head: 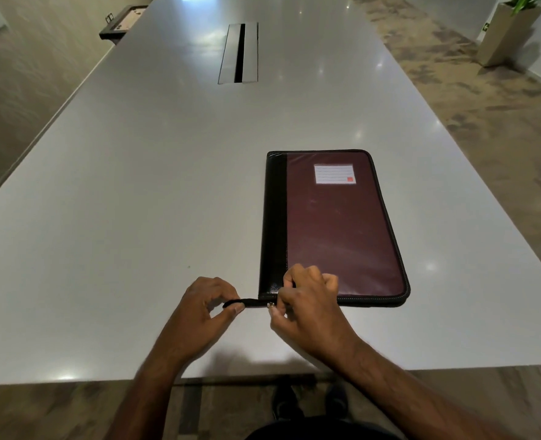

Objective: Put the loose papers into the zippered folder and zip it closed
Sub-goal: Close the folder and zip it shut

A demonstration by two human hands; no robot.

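A maroon zippered folder [335, 223] with a black spine and a white label lies flat and shut on the grey table [135, 201], right of centre. A black zipper tail strap [247, 302] sticks out left from its near left corner. My left hand [208, 308] pinches the end of that strap between thumb and fingers. My right hand [305, 300] rests on the folder's near left corner, fingers curled, pinching the metal zipper pull [271, 304] at the corner. No loose papers show anywhere.
A long cable slot [239, 54] is set into the table's middle, further away. A dark chair [121, 22] stands at the far left edge. A planter [510, 30] stands on the floor at far right. The table's near edge runs just below my wrists.
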